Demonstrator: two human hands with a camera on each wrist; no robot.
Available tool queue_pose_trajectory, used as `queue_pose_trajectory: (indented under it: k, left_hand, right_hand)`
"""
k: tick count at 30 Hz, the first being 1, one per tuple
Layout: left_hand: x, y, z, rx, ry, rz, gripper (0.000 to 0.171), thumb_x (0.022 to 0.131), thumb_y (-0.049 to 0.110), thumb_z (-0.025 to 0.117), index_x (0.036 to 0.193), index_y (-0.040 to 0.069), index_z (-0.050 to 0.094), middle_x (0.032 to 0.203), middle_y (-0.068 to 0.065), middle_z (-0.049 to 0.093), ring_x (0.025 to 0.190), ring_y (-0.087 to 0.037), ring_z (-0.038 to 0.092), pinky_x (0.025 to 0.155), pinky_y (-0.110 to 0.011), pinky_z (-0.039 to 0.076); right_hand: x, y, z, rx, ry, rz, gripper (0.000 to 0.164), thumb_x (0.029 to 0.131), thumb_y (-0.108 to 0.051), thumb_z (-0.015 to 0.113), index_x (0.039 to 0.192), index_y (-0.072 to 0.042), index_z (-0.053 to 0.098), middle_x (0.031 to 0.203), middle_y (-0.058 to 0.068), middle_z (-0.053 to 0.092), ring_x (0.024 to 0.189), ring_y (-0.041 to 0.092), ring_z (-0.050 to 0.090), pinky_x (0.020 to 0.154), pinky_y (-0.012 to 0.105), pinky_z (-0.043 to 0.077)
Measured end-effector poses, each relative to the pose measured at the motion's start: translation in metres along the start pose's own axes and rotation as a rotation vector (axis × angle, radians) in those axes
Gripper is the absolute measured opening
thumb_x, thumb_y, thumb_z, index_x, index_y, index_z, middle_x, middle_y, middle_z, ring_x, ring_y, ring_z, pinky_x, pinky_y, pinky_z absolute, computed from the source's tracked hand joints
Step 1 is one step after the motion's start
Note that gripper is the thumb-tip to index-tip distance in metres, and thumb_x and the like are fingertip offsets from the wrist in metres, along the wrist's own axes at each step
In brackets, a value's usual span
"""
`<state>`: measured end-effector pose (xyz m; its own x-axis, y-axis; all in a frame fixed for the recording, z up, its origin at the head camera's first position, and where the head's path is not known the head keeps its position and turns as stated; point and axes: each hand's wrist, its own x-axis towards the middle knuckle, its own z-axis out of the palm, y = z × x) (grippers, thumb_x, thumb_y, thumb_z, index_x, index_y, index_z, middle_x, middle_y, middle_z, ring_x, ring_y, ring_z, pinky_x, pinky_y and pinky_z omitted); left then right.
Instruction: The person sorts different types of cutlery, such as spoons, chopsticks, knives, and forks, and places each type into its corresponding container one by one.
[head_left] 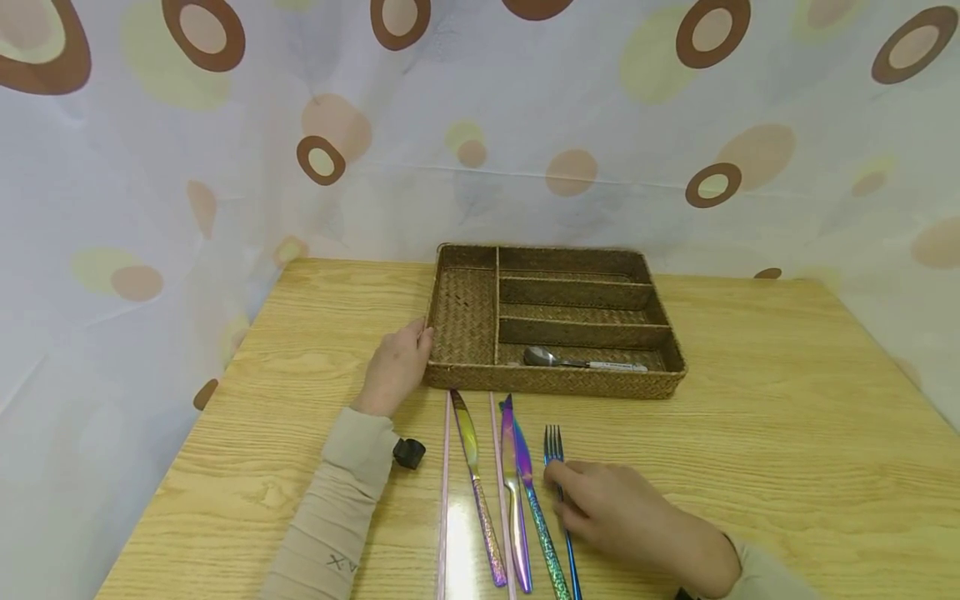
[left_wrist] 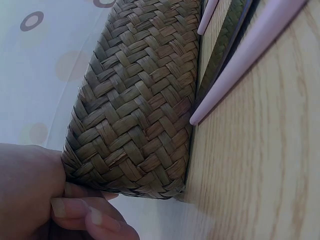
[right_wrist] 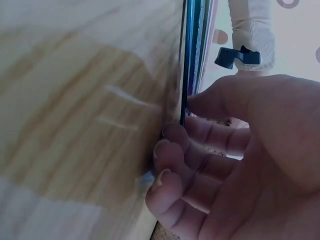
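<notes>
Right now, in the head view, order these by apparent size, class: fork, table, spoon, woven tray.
1. Table
2. Woven tray
3. Fork and spoon, unranked: the fork lies nearer the camera, partly hidden.

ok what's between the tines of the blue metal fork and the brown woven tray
That stretch is bare: only pale wooden table shows between the blue metal fork and the brown woven tray in the head view.

A curtained-off booth, whether in a home or a lab unclear: pale, ring-printed curtain [head_left: 517, 100] surrounds a wood-grain table [head_left: 780, 400] on three sides, while the tray [head_left: 555, 380] and cutlery [head_left: 508, 442] there look domestic.
</notes>
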<state>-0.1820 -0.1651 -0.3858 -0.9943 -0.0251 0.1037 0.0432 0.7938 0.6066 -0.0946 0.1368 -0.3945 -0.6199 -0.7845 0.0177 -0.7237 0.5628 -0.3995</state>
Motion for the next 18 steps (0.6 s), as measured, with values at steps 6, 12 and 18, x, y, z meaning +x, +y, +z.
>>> queue_pose_trajectory:
  k: [6, 12, 18]
  left_hand:
    - [-0.0001, -0.0011, 0.0014, -0.003, 0.001, -0.005, 0.041, 0.102, 0.024, 0.034, 0.133, -0.001, 0.041, 0.053, -0.004, 0.044, 0.038, -0.013, 0.036, 0.037, -0.026, 0.034]
    - [0.0004, -0.0006, 0.0005, 0.007, 0.004, 0.004, 0.041, 0.102, 0.025, 0.033, 0.132, -0.002, 0.041, 0.055, -0.004, 0.044, 0.041, -0.013, 0.035, 0.039, -0.027, 0.034]
    - [0.001, -0.0009, 0.0002, 0.003, 0.006, 0.009, 0.041, 0.102, 0.025, 0.033, 0.132, -0.002, 0.041, 0.055, -0.004, 0.044, 0.041, -0.012, 0.035, 0.04, -0.027, 0.035]
  right_hand:
    - [-0.0002, -0.003, 0.0021, -0.068, 0.028, 0.044, 0.014, 0.079, -0.011, 0.056, 0.08, -0.017, 0.043, 0.056, -0.011, 0.036, 0.047, 0.004, 0.033, 0.04, 0.022, 0.032]
    - [-0.0036, -0.0063, 0.0058, -0.152, 0.102, 0.116, 0.029, 0.071, -0.011, 0.06, 0.094, -0.009, 0.042, 0.051, -0.01, 0.034, 0.041, 0.004, 0.03, 0.034, 0.021, 0.027]
    - [-0.0023, -0.0056, 0.0076, -0.178, 0.127, 0.159, 0.033, 0.068, -0.011, 0.061, 0.094, -0.011, 0.04, 0.048, -0.011, 0.033, 0.038, 0.003, 0.029, 0.031, 0.018, 0.023]
